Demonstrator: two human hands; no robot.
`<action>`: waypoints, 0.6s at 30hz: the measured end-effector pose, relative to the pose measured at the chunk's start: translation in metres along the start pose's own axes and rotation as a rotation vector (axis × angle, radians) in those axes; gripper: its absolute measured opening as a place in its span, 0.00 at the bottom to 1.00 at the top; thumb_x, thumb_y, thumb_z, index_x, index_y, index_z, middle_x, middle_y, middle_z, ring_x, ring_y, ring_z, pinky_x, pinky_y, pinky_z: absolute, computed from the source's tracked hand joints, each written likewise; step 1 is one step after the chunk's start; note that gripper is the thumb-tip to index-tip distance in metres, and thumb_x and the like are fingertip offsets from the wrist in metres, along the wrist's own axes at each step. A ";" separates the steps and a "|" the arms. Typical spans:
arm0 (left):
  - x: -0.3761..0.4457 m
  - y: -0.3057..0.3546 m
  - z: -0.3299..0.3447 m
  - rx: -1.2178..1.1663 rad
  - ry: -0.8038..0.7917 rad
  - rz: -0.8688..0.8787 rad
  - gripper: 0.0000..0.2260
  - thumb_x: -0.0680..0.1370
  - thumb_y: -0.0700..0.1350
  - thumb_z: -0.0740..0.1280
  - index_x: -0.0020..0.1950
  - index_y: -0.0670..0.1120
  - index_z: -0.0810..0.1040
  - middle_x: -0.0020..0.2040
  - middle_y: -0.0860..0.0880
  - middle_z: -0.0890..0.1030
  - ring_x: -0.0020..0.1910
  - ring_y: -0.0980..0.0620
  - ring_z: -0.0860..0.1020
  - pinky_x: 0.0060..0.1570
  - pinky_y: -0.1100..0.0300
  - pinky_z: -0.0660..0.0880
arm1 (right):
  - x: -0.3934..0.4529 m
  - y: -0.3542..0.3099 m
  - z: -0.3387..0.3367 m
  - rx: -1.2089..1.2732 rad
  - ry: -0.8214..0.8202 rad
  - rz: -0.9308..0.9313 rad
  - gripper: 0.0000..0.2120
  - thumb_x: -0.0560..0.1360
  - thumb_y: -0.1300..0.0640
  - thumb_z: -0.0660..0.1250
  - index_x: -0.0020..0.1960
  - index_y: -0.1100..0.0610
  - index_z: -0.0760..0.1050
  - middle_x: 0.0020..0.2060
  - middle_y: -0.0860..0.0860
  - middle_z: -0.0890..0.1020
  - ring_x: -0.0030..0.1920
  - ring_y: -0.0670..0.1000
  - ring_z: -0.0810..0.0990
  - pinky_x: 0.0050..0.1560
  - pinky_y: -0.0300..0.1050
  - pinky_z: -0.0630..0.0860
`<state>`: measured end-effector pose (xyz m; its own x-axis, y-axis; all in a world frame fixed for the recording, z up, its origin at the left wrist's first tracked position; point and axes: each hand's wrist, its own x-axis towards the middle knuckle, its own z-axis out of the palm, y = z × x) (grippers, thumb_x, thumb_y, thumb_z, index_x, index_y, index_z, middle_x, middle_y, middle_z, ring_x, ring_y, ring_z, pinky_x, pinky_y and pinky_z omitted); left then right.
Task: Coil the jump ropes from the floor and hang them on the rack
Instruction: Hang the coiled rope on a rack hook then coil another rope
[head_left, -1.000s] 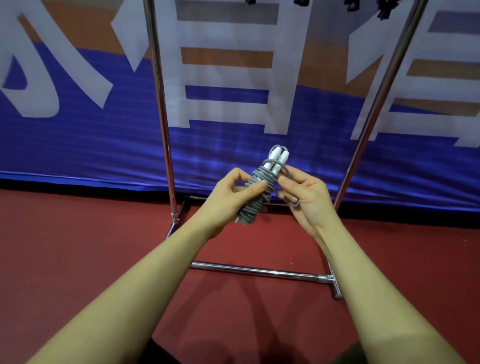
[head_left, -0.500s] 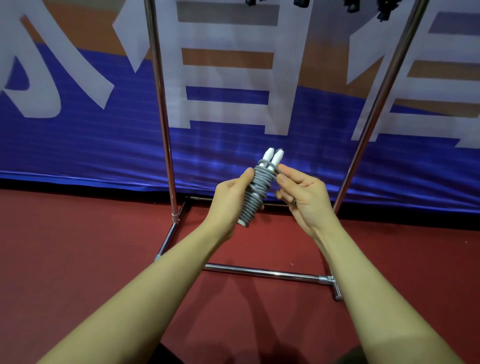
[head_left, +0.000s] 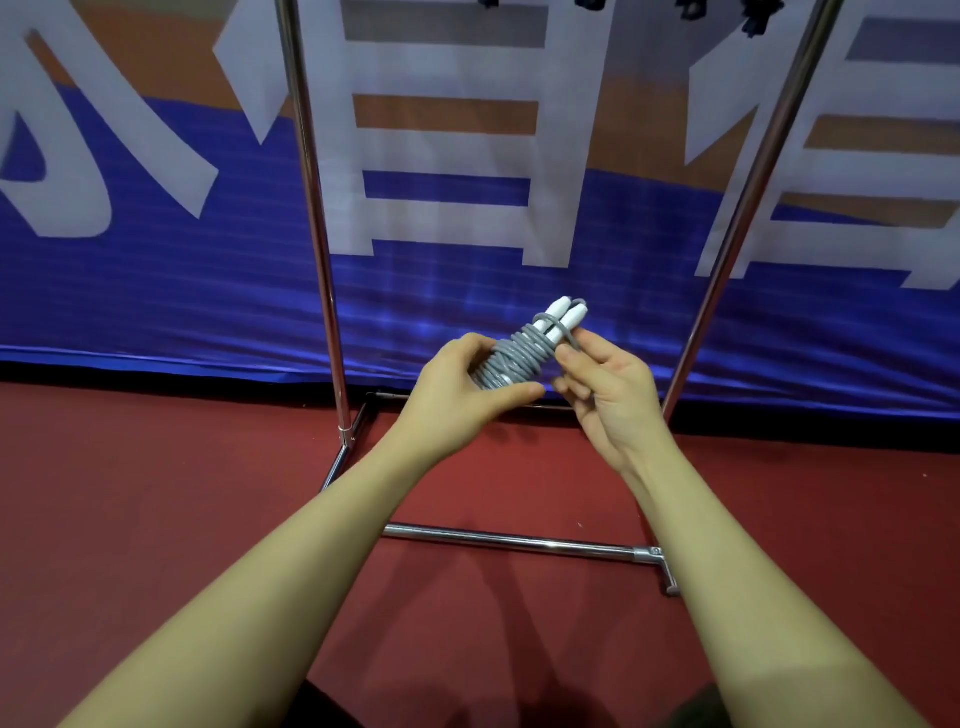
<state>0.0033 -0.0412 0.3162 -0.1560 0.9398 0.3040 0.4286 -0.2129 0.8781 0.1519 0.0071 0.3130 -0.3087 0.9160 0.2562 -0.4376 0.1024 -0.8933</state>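
A grey rope (head_left: 511, 358) wound around white handles (head_left: 563, 314), before a chrome rack (head_left: 311, 208), a blue, orange and white banner (head_left: 156, 270) and a dark red floor (head_left: 156, 493).

The jump rope (head_left: 519, 353) bundle now leans further over to the right than half a second ago, its white handle tips pointing up and right instead of nearly upright. The left hand (head_left: 467, 387) shifts its grip lower, thumb now laid under the bottom of the grey coils, where before its fingers reached near the top. The right hand (head_left: 602, 384) sits lower beside the coils, fingertips pinching a strand of grey cord just under the handles.
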 end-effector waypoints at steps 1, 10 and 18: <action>0.000 -0.002 -0.001 0.061 0.011 0.030 0.21 0.70 0.51 0.76 0.60 0.48 0.76 0.51 0.50 0.80 0.45 0.56 0.78 0.49 0.56 0.76 | 0.000 0.000 0.000 0.004 0.006 -0.004 0.12 0.77 0.69 0.60 0.58 0.62 0.76 0.38 0.45 0.83 0.24 0.42 0.62 0.35 0.34 0.70; -0.009 -0.003 0.007 0.431 0.054 0.335 0.28 0.80 0.54 0.54 0.69 0.75 0.39 0.45 0.50 0.67 0.38 0.51 0.70 0.39 0.57 0.72 | 0.000 -0.006 0.006 -0.022 -0.067 -0.025 0.17 0.76 0.69 0.61 0.64 0.63 0.73 0.47 0.48 0.83 0.26 0.42 0.64 0.37 0.35 0.71; -0.005 -0.001 0.003 0.479 0.064 0.342 0.22 0.77 0.62 0.51 0.71 0.74 0.50 0.39 0.52 0.65 0.34 0.51 0.69 0.37 0.63 0.69 | -0.004 -0.007 -0.001 -0.117 -0.079 -0.030 0.14 0.76 0.69 0.62 0.58 0.57 0.78 0.47 0.50 0.83 0.28 0.42 0.65 0.38 0.37 0.69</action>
<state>0.0065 -0.0448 0.3122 0.0143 0.8179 0.5753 0.8156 -0.3424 0.4664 0.1568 0.0033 0.3181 -0.3645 0.8788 0.3079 -0.3481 0.1781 -0.9204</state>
